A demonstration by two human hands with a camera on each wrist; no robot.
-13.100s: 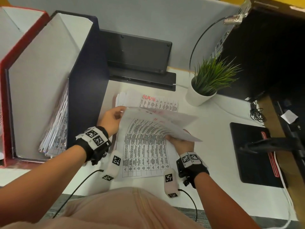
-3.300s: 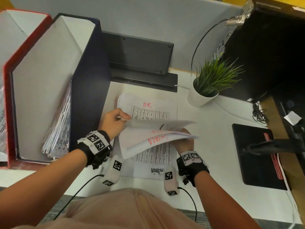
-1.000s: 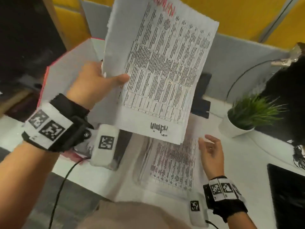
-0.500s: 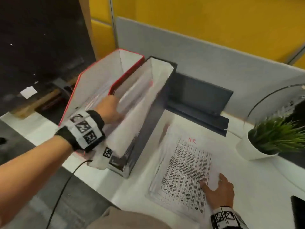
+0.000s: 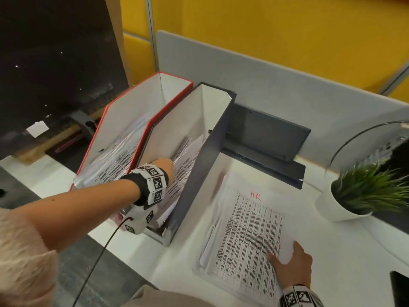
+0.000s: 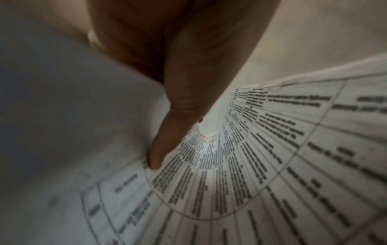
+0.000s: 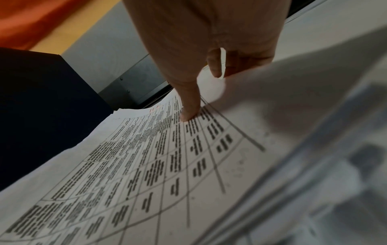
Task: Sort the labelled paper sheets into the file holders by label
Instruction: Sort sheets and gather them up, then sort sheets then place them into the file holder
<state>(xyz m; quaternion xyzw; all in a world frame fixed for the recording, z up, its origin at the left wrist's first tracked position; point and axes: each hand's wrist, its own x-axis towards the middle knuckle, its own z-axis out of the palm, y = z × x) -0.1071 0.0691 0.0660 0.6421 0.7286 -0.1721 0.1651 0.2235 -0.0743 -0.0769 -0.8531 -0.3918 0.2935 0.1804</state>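
Note:
My left hand [image 5: 162, 166] reaches down into the dark blue file holder [image 5: 212, 156], among the printed sheets standing there. In the left wrist view its thumb [image 6: 180, 116] lies along the printed face of the admin sheet [image 6: 272, 165]; the other fingers are hidden. A red file holder [image 5: 177, 77] with sheets in it stands just left of the blue one. My right hand [image 5: 292, 269] rests on the near right corner of the paper stack [image 5: 247, 229], whose top sheet is marked HR in red. One finger [image 7: 188, 102] presses the stack, and the top sheet's corner [image 7: 282, 82] curls up against the others.
A potted plant [image 5: 363, 191] in a white pot stands at the right. A flat black device [image 5: 265, 136] lies behind the stack against the grey partition. A black object [image 5: 400, 289] shows at the lower right edge. The white desk's front edge runs diagonally at lower left.
My left hand carried the admin sheet from up in the air down into the dark blue holder and now sits deeper. The right hand stayed on the HR stack and has raised its corner.

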